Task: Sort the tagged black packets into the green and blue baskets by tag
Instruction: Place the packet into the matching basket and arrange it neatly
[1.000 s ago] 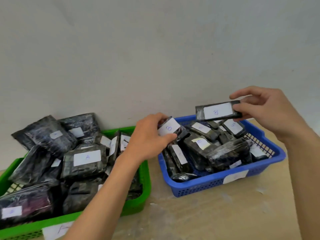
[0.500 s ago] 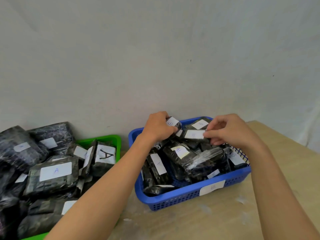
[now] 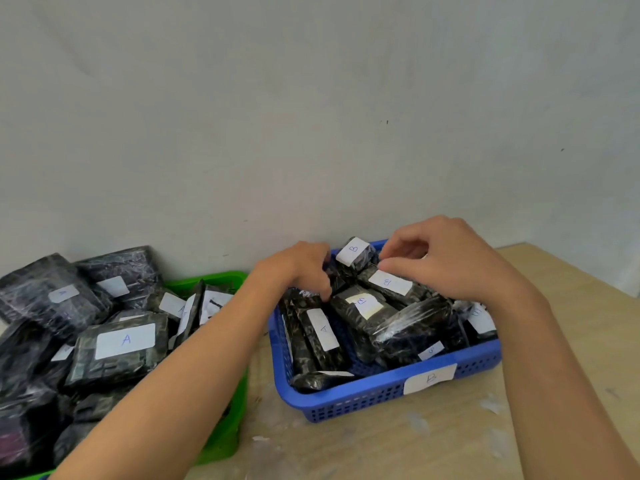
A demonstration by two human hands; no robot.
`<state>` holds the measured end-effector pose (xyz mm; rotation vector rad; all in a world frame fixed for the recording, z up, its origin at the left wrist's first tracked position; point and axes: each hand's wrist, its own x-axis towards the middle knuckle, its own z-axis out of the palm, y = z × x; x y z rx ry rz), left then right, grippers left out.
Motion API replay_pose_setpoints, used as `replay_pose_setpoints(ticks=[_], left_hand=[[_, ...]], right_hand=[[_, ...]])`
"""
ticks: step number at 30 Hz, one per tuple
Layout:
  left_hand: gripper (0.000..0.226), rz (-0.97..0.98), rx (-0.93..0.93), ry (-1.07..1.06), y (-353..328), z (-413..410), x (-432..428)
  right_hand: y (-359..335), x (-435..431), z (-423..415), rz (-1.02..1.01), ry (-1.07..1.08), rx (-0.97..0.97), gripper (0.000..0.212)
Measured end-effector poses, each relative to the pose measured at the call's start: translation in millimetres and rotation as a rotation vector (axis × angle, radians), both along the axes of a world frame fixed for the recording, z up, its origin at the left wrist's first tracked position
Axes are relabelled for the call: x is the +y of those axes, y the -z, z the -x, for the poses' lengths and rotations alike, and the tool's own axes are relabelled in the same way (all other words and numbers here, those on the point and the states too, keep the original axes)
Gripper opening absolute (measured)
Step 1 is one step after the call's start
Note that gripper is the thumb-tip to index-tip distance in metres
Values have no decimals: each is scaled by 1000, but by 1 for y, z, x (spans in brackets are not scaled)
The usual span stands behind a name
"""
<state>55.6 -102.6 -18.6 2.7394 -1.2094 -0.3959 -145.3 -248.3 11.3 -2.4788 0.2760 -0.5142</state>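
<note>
I see the wooden table (image 3: 450,445) carrying the green basket (image 3: 207,277) at left, heaped with A-tagged packets (image 3: 117,355), and the blue basket (image 3: 346,403) at right. Both hands are over the blue basket's far half. The left hand (image 3: 301,271) curls its fingers down among the packets, just beside the upright B packet (image 3: 355,252); I cannot tell whether it grips one. The right hand (image 3: 450,261) pinches the far edge of the flat B packet (image 3: 389,283) between thumb and forefinger.

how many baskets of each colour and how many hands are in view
green basket: 1
blue basket: 1
hands: 2 (left hand, right hand)
total: 4
</note>
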Motion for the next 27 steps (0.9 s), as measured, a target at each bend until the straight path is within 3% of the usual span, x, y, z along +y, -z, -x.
replay_pose_setpoints(ticks=[3,7,10,13,16,19,23,27], left_hand=[[89,-30,-64,17,14,5,-5],[72,71,-147,2,27,7,-10],[84,114,-101,23,17,2,1],[78,335,-73,14,-7,0,27],[75,721,9,-15,-23,7,71],[75,1009,146,-59,-26,21,119],[75,1177,307,-106,-14,39,161],[75,1244,351,-124,-1,46,177]], right_hand=[[5,18,-8,50,-129,199,5],[15,36,-20,166,-143,385,24],[21,48,-27,259,-90,433,34],[29,61,-35,371,-20,438,32],[36,78,-44,515,-10,348,31],[43,96,-56,450,-129,296,38],[63,115,-66,476,-244,442,62],[68,110,-69,282,-214,415,59]])
